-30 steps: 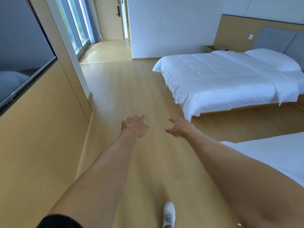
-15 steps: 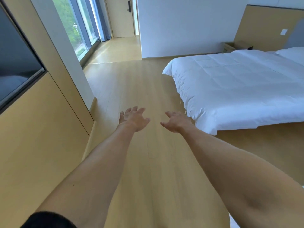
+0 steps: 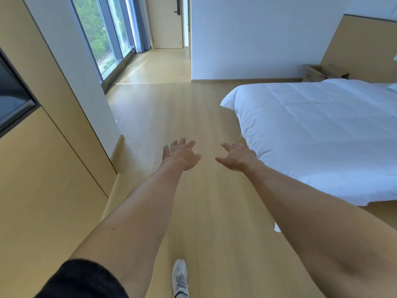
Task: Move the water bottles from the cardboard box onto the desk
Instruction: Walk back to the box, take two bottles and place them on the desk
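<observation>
Both arms were stretched out ahead of us over the wood floor (image 3: pixel 171 117). Left hand (image 3: pixel 181 153) was empty, fingers spread and relaxed, nothing in it. Right hand (image 3: pixel 238 157) was the same: fingers apart and loose, nothing held. The two hands were near each other, not touching, palms roughly facing inward.

Landmark was the bed (image 3: pixel 318 130), white duvet. The right hand was just beside the bed's near corner, seen against the duvet edge; the left hand was further out from the bed, over bare floor.

The cardboard box (image 3: pixel 320 73) sat beyond the far side of the bed, against the wall next to the tan headboard panel (image 3: pixel 363 44), flaps open. It was well apart from both hands. We could not tell what was inside it; no bottles were visible from this angle.

Across the floor from the bed there was a tan wall panel (image 3: pixel 43 179) with a dark screen (image 3: pixel 10 97) set in it. Further along that side was a tall window (image 3: pixel 101 35) and, past the bed's far corner, a door (image 3: pixel 167 20) at the end of a short hallway.

One grey shoe (image 3: pixel 180 278) was planted on the floor below the hands, on the side away from the bed. A black sleeve (image 3: pixel 81 280) showed on the left arm.
</observation>
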